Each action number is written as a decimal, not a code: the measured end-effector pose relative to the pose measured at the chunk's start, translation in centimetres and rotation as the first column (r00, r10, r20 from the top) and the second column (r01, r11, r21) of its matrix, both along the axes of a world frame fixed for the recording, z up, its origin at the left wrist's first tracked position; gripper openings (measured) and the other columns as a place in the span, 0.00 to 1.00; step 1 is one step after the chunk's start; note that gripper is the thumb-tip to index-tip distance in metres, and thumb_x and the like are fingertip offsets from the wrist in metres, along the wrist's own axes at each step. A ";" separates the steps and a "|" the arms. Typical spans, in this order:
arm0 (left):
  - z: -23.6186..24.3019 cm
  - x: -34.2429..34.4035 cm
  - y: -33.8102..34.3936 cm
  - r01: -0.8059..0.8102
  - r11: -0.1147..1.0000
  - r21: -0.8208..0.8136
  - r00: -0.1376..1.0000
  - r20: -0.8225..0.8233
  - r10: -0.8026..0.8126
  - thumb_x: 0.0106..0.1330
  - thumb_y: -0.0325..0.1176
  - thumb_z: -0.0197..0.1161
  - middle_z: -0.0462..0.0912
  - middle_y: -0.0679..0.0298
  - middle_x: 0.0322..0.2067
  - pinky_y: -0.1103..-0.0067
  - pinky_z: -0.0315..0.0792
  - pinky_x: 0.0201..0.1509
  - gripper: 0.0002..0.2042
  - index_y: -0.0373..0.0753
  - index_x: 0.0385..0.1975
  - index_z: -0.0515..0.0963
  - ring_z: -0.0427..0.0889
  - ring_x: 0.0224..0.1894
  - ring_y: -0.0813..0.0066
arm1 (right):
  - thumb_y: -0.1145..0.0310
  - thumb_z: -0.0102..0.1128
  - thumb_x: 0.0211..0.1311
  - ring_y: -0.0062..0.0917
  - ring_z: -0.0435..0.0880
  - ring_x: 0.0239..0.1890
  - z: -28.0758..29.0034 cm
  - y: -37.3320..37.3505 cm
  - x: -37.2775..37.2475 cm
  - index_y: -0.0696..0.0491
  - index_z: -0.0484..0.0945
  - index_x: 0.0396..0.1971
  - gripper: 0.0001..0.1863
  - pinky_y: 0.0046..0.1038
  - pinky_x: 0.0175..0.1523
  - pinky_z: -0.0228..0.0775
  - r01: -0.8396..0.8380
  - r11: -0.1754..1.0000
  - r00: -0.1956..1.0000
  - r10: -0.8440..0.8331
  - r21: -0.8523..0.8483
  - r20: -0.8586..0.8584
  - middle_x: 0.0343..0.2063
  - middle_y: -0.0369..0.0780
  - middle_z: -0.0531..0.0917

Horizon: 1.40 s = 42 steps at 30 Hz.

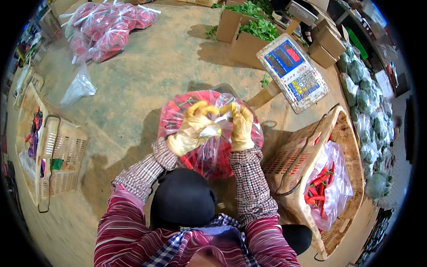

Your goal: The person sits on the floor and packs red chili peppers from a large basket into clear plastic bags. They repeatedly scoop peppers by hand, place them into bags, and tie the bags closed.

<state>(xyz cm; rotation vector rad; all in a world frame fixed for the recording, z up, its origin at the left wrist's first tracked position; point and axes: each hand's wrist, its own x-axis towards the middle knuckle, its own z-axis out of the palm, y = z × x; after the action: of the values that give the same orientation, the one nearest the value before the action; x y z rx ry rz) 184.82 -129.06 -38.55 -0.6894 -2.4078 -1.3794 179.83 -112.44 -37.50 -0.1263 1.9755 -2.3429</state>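
Note:
A clear plastic bag [213, 155] full of red chili peppers [175, 113] sits in front of me on the platform of a weighing scale, mostly hidden under it. Both my hands wear yellowish work gloves and meet above the bag. My left hand [193, 127] has its fingers curled at the bag's gathered neck, with a white bit of plastic showing beside the palm. Close by, my right hand [241, 127] pinches the same twisted plastic between thumb and fingers. A thin white strand of plastic [223, 117] stretches between the two hands.
The scale's display panel [293, 73] stands ahead right. A crate [289, 164] with bagged red peppers is close on my right, another crate [64, 155] on my left. Tied pepper bags [109, 38] lie far left, a loose plastic bag [79, 86] nearer. Cartons [249, 49] of greens stand ahead.

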 end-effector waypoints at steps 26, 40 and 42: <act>13.4 -10.8 -5.1 -0.446 0.248 0.860 0.835 0.500 -0.232 0.64 0.44 0.50 0.64 0.76 0.13 0.87 0.58 0.14 0.10 0.47 0.27 0.69 0.65 0.14 0.83 | 0.64 0.57 0.55 0.19 0.76 0.35 12.7 0.6 6.4 0.59 0.65 0.51 0.25 0.17 0.36 0.65 -0.010 0.990 0.978 -0.020 -0.140 -0.209 0.36 0.39 0.78; 2.8 -19.5 -30.6 -0.628 0.320 0.709 0.762 0.644 0.068 0.65 0.39 0.46 0.78 0.65 0.24 0.84 0.67 0.21 0.12 0.39 0.33 0.74 0.74 0.21 0.78 | 0.72 0.51 0.57 0.17 0.76 0.31 5.4 -1.1 10.8 0.60 0.73 0.41 0.13 0.14 0.35 0.64 -0.110 0.994 0.985 0.108 0.008 0.135 0.34 0.38 0.79; 0.5 -18.9 -25.4 -0.722 0.370 0.585 0.692 0.618 0.373 0.63 0.37 0.47 0.77 0.65 0.27 0.84 0.67 0.21 0.11 0.44 0.42 0.72 0.73 0.21 0.77 | 0.72 0.51 0.57 0.16 0.75 0.30 2.8 0.1 10.0 0.59 0.73 0.41 0.13 0.13 0.34 0.64 -0.059 0.993 0.986 0.041 0.106 0.163 0.34 0.38 0.78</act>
<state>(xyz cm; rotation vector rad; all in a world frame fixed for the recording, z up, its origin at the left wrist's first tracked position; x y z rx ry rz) 165.87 -154.45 -38.10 0.6865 -1.5661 -2.0885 189.85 -112.36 -34.68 0.0189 1.9938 -2.1341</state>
